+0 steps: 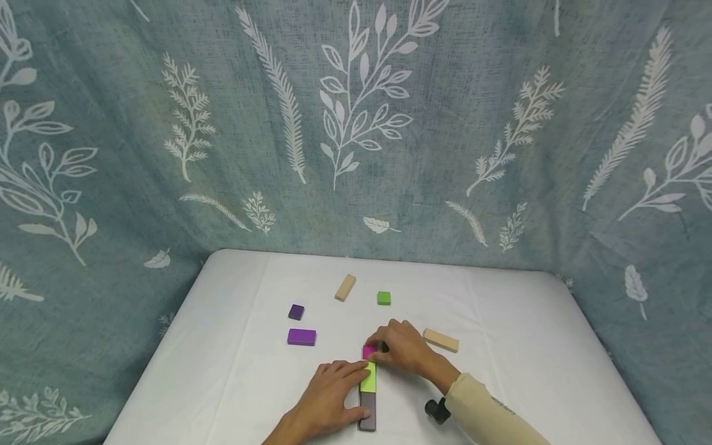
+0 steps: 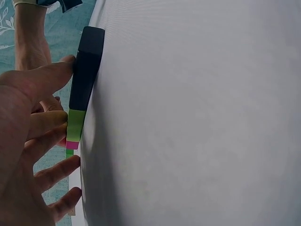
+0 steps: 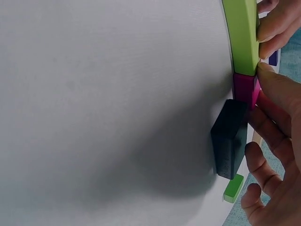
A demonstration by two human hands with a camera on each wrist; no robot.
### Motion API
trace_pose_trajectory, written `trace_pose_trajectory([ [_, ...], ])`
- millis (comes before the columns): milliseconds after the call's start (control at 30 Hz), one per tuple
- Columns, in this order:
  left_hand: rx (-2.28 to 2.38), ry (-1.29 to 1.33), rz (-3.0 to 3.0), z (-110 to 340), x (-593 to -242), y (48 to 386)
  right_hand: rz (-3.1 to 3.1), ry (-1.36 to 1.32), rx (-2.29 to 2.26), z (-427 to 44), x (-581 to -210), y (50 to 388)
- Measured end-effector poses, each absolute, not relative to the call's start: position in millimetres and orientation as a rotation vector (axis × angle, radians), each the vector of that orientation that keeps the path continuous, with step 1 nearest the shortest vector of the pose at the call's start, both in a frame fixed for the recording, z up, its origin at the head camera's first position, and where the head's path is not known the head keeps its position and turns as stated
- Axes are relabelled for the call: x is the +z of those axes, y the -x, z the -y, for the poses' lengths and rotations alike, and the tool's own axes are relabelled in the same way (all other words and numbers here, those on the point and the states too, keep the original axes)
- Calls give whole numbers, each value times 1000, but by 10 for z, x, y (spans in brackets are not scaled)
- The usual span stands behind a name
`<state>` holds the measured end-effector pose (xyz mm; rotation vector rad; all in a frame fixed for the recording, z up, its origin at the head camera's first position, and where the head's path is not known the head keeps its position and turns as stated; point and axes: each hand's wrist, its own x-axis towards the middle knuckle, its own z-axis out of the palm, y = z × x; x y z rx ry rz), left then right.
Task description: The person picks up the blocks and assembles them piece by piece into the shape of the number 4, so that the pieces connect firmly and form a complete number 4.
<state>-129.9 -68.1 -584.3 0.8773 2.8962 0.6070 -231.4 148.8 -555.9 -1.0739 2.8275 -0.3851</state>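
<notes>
A row of blocks runs away from me in the head view: a dark grey block (image 1: 367,410) nearest, a lime green block (image 1: 368,384) after it, and a small magenta block (image 1: 369,352) at the far end. My left hand (image 1: 332,398) lies along the row's left side, fingertips at the lime block and thumb against the dark grey one. With thumb and index finger my right hand (image 1: 405,347) pinches the magenta block. A black block (image 3: 229,139) stands beside the magenta one, near the right hand's other fingers, and is mostly hidden in the head view.
Scattered on the white table (image 1: 222,346) are a purple block (image 1: 301,337), a dark purple square block (image 1: 296,312), a small green block (image 1: 384,298) and two tan blocks, one far (image 1: 345,288) and one right of the hand (image 1: 441,340). A patterned curtain (image 1: 356,204) hangs behind.
</notes>
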Motion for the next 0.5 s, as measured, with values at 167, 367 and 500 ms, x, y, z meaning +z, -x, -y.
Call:
trace_pose_trajectory([
  [167, 597, -900, -2908, 687, -5857, 1302, -2831, 1079, -385, -1488, -5553, 2299],
  [367, 607, -894, -2899, 691, -5843, 1309, -2847, 1078, -373, -1485, -5535, 2295],
  [500, 620, -875, -2886, 679, -5837, 1297, -2848, 1071, -361, -1487, -5544, 2284],
])
